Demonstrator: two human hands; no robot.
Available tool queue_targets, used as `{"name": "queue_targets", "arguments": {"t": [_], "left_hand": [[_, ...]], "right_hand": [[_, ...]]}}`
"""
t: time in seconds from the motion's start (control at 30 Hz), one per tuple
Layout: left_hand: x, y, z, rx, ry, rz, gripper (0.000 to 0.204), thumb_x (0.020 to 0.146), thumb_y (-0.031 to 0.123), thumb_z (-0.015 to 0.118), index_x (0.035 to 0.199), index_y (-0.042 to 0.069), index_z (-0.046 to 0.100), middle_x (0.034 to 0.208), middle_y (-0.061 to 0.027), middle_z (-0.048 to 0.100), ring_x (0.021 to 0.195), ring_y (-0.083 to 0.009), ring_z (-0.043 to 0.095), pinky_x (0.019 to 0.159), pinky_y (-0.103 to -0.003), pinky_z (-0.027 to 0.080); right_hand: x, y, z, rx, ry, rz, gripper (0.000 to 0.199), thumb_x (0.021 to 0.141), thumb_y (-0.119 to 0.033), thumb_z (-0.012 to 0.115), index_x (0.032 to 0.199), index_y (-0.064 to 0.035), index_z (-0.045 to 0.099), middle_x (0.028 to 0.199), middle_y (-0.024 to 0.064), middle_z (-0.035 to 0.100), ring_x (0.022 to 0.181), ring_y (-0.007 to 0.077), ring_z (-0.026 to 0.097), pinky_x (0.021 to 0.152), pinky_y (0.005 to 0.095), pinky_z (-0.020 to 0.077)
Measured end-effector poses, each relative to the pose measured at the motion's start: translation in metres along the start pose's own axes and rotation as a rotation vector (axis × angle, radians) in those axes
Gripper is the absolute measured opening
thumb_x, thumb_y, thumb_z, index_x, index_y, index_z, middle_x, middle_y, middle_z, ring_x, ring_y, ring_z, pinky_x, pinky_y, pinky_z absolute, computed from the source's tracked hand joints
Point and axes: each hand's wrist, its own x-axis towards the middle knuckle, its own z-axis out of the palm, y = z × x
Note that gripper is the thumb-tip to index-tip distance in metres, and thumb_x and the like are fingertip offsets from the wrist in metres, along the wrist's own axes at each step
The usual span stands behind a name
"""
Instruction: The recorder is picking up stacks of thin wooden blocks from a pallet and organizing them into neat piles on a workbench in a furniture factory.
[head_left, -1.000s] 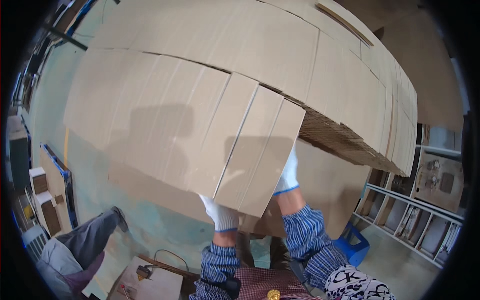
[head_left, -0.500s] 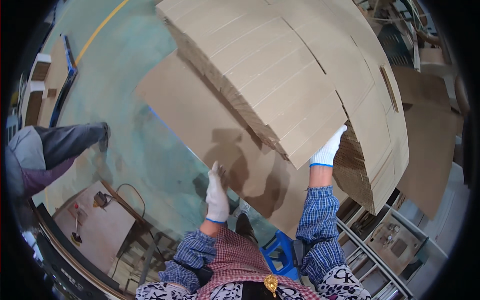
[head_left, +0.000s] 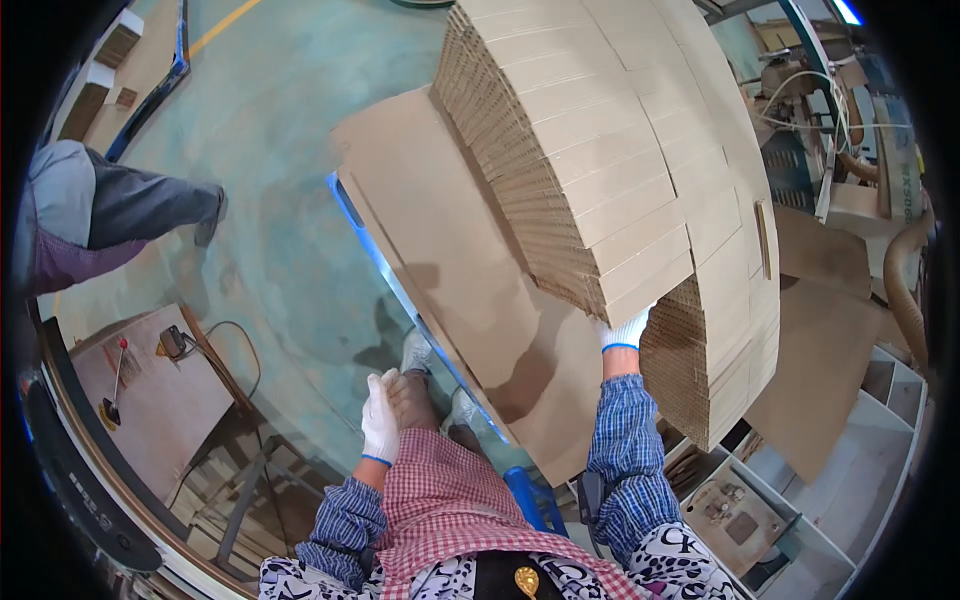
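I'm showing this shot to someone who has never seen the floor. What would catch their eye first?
The tall stack of flat cardboard sheets fills the upper middle, with the gloved right hand pressed under its near corner. The gloved left hand hangs free by the person's thigh. At far left another person's leg stands on the green floor.

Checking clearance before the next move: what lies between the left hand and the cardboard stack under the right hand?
In the head view, a flat cardboard sheet with a blue edge strip lies between the left hand and the cardboard stack.
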Motion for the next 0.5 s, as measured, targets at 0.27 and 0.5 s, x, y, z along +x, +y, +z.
{"name": "queue_targets", "arguments": {"t": [0.27, 0.5], "left_hand": [[-0.012, -0.015, -0.036, -0.146, -0.062, -0.052, 0.063, 0.098, 0.050, 0.042, 0.132, -0.003, 0.048, 0.121, -0.0148, 0.058, 0.106, -0.0224, 0.059, 0.088, -0.032, 0.048], [-0.043, -0.019, -0.042, -0.115, -0.074, 0.055, 0.049, 0.098, 0.040, 0.048, 0.126, 0.001, 0.053, 0.115, -0.0123, 0.060, 0.097, -0.0211, 0.060, 0.081, -0.032, 0.049]], "right_hand": [[-0.104, 0.038, 0.028, -1.254, -0.363, 0.555, 0.060, 0.093, -0.040, 0.057, 0.137, -0.0017, 0.045, 0.128, 0.0110, 0.057, 0.109, 0.0235, 0.059, 0.092, 0.0342, 0.0470], [-0.070, 0.041, 0.057, -1.112, -0.436, 0.219, 0.067, 0.096, -0.041, 0.051, 0.146, -0.0004, 0.031, 0.150, 0.0136, 0.036, 0.136, 0.0253, 0.036, 0.111, 0.0348, 0.0291]]}}
